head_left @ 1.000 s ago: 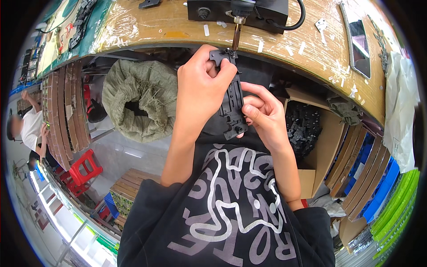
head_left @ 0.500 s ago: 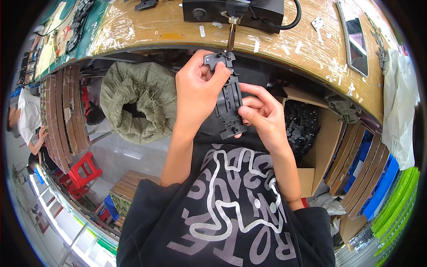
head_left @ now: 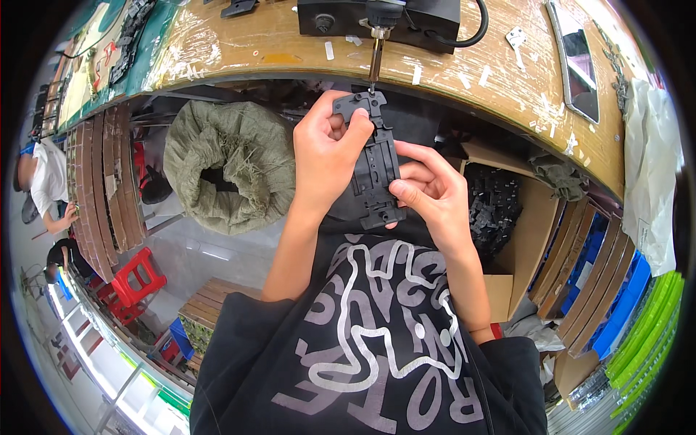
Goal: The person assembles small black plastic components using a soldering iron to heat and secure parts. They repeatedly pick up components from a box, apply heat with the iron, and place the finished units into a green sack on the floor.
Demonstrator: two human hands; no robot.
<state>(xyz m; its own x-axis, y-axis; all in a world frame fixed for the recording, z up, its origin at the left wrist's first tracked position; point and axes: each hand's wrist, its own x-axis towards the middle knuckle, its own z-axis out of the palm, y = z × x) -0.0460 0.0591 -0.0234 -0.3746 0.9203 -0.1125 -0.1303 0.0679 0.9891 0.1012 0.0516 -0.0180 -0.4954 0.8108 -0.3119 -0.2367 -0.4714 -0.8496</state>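
— Stools first, far left: red plastic stools [head_left: 134, 279] stand on the floor below stacked brown boards [head_left: 109, 188]. What sits beside them?

— An olive-green sack [head_left: 217, 163] with its mouth rolled open, under the edge of the table [head_left: 239, 51]. Then the hands.

— What has changed there?

— Compared with a second ago, the black plastic part [head_left: 377, 167] sits a little higher, its top end now right under the metal bit [head_left: 376, 61] that hangs from the black machine [head_left: 377, 14] on the table. I judge that the part is being lined up with that bit for fastening.

— How do the fingers hold it?

— The left hand [head_left: 326, 156] has its fingers clenched around the upper end of the part, thumb across the front. The right hand [head_left: 428, 188] pinches the lower end between thumb and fingertips. So the part is held in both hands, in the air in front of the chest, just below the table edge.

— And to the right?

— An open brown cardboard box [head_left: 529, 232] holds a heap of similar black parts [head_left: 493, 210]. Past it, flat panels stand on edge, blue ones [head_left: 616, 297] then bright green ones [head_left: 652, 319]. On the table above lie a dark phone [head_left: 576, 61] and a white plastic bag [head_left: 652, 174]. I cannot make out labels on the box.
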